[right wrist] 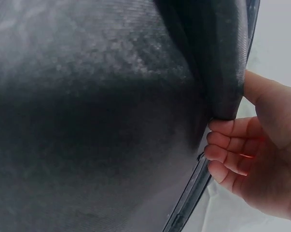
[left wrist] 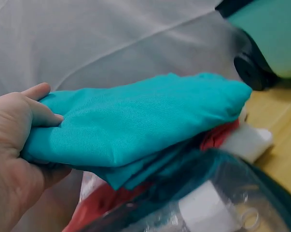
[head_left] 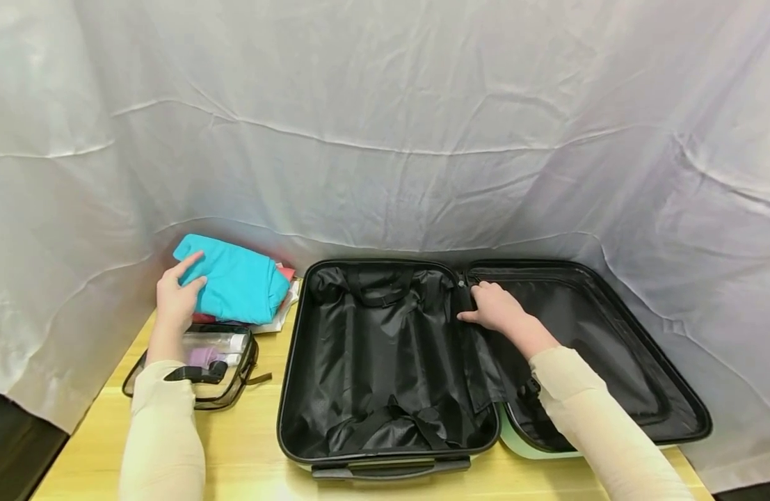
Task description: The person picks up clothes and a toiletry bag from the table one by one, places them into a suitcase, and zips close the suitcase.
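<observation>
With left hand (head_left: 177, 298), grips the cloth (head_left: 239, 280) by one end, just beyond the pouch (head_left: 220, 401); with right hand (head_left: 499, 308), pinches the flap (head_left: 477, 362) between halves of the suitcase (head_left: 385, 341).

The turquoise cloth (left wrist: 135, 121) in my left grip (head_left: 175, 296) is matt, with a fine, close weave. My right grip (right wrist: 270, 145) pinches a black fabric flap (head_left: 481, 369). The suitcase lining (head_left: 385, 348) is thin, crinkled black fabric with a dull sheen; its pale green shell (left wrist: 275, 38) looks like smooth hard plastic. The pouch (head_left: 250, 358) is clear, glossy plastic with dark trim, and the bottle (head_left: 212, 341) inside is clear plastic under a smooth white cap (left wrist: 203, 208). The surface (head_left: 241, 445) is pale, grained wood with a light gloss. The curtain (head_left: 385, 104) is creased, satiny cloth. The red item (left wrist: 106, 208) is blurred, perhaps cloth.
</observation>
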`<state>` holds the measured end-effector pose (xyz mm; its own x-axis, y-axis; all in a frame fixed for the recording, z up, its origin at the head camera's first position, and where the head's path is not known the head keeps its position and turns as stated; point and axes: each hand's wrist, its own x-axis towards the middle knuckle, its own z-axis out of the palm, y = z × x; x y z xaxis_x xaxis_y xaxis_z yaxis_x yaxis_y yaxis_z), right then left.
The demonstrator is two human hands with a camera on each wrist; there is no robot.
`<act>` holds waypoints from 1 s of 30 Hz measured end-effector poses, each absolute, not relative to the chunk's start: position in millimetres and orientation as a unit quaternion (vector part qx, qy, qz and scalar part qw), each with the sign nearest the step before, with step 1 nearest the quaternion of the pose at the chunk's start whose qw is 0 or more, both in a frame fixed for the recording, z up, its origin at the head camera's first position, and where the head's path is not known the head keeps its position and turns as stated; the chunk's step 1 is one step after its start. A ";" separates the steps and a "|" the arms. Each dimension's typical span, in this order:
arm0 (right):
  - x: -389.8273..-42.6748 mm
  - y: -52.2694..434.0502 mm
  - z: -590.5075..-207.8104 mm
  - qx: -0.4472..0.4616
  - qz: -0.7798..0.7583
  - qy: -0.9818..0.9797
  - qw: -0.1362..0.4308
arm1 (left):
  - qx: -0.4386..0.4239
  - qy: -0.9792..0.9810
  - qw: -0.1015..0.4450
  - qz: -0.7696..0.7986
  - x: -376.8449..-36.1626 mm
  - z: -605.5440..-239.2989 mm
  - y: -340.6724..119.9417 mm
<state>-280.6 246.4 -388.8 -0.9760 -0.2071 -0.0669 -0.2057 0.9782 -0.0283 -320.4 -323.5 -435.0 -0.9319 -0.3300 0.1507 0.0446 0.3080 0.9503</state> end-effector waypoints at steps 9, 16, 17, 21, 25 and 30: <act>-284.2 248.8 -391.9 -0.101 -0.013 0.994 0.031 | 0.088 -0.714 0.144 -0.680 -317.4 -412.6 -308.8; -282.7 249.1 -393.0 -0.099 -0.019 0.994 0.037 | 0.075 -0.665 0.135 -0.730 -314.9 -398.9 -299.8; -282.4 249.2 -392.9 -0.100 -0.019 0.994 0.038 | 0.074 -0.662 0.134 -0.734 -314.3 -396.8 -298.7; -282.9 248.9 -393.3 -0.100 -0.019 0.994 0.041 | 0.061 -0.649 0.135 -0.746 -310.5 -385.7 -293.5; -284.9 248.3 -393.6 -0.102 -0.016 0.994 0.035 | 0.020 -0.616 0.143 -0.775 -307.2 -373.9 -286.2; -286.4 247.9 -393.8 -0.104 -0.017 0.994 0.034 | -0.041 -0.586 0.128 -0.799 -302.4 -361.3 -273.8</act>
